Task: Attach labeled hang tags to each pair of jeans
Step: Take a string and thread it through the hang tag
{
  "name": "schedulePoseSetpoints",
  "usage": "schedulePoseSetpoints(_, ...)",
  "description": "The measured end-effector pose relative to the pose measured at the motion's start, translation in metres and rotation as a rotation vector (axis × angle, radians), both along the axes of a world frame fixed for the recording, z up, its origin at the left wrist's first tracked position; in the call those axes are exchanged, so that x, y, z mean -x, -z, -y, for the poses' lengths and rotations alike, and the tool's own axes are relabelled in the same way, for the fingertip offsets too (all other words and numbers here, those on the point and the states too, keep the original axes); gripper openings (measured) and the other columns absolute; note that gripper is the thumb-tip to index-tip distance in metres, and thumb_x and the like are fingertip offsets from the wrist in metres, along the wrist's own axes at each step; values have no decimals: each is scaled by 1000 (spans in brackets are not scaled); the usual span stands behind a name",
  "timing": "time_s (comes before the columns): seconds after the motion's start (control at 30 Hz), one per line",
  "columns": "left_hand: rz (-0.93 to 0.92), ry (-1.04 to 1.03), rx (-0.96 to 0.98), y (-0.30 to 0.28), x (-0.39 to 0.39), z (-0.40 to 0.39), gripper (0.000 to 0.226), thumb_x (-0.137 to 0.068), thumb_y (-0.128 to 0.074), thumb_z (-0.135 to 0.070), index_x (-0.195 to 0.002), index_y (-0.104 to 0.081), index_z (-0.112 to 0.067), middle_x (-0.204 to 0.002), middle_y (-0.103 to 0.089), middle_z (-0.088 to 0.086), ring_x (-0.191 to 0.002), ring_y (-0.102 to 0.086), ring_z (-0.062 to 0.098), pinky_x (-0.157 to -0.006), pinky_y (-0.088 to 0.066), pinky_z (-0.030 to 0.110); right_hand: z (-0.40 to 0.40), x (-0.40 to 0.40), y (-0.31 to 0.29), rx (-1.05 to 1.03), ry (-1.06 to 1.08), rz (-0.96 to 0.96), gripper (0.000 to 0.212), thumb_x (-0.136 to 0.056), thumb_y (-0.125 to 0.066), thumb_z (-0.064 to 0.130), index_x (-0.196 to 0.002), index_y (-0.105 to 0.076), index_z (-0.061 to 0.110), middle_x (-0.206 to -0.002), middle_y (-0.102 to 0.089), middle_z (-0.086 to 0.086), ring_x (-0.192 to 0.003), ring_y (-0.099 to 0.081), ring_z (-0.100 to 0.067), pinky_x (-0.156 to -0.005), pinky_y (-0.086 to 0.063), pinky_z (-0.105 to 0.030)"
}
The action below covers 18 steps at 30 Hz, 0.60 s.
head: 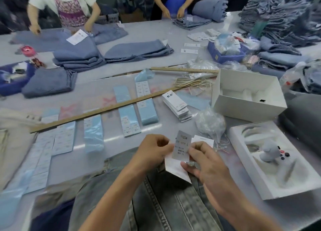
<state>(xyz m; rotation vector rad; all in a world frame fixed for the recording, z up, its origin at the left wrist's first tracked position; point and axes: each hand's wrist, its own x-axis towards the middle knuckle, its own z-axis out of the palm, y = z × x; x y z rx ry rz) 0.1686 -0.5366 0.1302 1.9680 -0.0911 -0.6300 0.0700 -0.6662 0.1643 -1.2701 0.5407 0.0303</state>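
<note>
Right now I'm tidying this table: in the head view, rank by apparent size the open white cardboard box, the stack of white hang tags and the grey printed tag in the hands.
1. Open white cardboard box
2. Stack of white hang tags
3. Grey printed tag, although nearest the camera

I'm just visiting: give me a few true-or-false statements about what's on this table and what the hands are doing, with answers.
1. Both hands, left hand and right hand, hold the printed tag. True.
2. The tag is held above a pair of jeans. True.
3. The long wooden ruler stands upright. False: it lies flat across the table.
4. The white box is closed. False: it is open.
</note>
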Motion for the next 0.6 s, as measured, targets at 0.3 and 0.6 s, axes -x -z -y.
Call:
schedulePoseSetpoints(0.3, 107, -319, 544, -36, 51, -12, 15, -86, -63, -41, -87, -75, -31, -86, -79, 3, -77, -76, 20, -60, -60, 28, 4, 17, -11, 313, -80, 257, 16, -96, -65, 11, -80, -67, 11, -79, -68, -8, -72, -60, -11, -67, -53, -22)
schedulePoseSetpoints(0.6, 95, -239, 713, -53, 70, -13, 24, -88, -59, -43, -94, -75, -28, -95, -79, 5, -82, -77, 23, -62, -60, 29, -2, 22, -11, 466, -22, 273, 13, -93, -69, 20, -81, -69, 25, -78, -71, -2, -70, -63, -16, -65, -60, -30)
